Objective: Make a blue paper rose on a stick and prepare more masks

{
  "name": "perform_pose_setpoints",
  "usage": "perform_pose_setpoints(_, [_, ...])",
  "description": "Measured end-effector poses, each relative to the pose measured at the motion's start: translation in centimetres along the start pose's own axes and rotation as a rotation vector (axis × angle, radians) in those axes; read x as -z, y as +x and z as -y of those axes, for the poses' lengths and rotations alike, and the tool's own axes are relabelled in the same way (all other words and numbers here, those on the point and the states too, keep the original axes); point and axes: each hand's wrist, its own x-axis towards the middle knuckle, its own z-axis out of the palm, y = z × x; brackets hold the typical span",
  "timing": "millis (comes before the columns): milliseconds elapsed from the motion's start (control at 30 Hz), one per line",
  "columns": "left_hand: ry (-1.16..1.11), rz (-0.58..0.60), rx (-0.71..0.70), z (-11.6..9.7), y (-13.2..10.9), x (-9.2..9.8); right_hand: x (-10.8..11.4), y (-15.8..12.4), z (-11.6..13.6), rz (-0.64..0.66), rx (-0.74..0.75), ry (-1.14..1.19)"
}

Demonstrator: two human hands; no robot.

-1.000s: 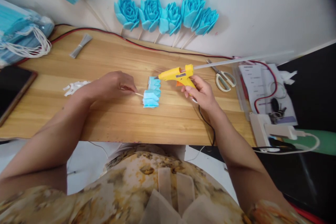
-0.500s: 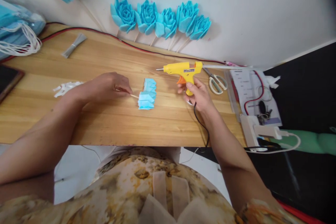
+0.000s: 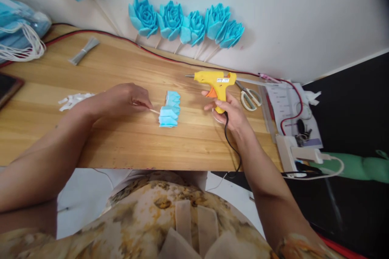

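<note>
Between its fingertips my left hand (image 3: 129, 98) pinches a thin wooden stick (image 3: 154, 111). At the stick's right end is a blue pleated strip (image 3: 169, 116), partly rolled, with its loose end stretching away from me over the table. My right hand (image 3: 229, 110) is wrapped round the handle of a yellow hot glue gun (image 3: 215, 82), its metal nozzle pointing left. A clear glue stick (image 3: 249, 81) sticks out of the gun's back, and a black cord hangs from the handle. Nozzle and blue strip are apart.
Several blue flowers (image 3: 170, 20) on sticks lean against the wall. White-handled scissors (image 3: 251, 99) lie right of the glue gun. White scraps (image 3: 74, 100) are by my left forearm, a bundle of ties (image 3: 84, 51) farther back. A power strip (image 3: 287, 153) sits at the right edge.
The glue gun has shifted slightly right and turned a little in my right hand. My left hand still holds the stick in nearly the same place.
</note>
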Motion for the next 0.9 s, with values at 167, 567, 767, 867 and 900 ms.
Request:
perform_pose_setpoints(167, [0.002,-0.009,0.013,0.1,-0.1,-0.2,-0.5,-0.1,0.3,0.027,-0.02,-0.037])
perform_pose_setpoints(567, [0.024,0.01,0.024,-0.2,0.1,0.1,-0.7,0.1,-1.1,0.068,0.035,-0.204])
perform_pose_setpoints(767, [0.027,-0.009,-0.005,0.2,0.0,-0.1,-0.7,0.2,-1.7,0.072,0.042,-0.248])
perform_pose_setpoints(867, [0.029,-0.011,0.009,0.2,-0.1,-0.1,-0.8,0.2,-1.6,0.067,0.039,-0.25])
perform_pose_setpoints(900, [0.03,-0.01,0.012,0.2,-0.1,-0.1,-0.9,0.2,-1.6,0.065,0.039,-0.252])
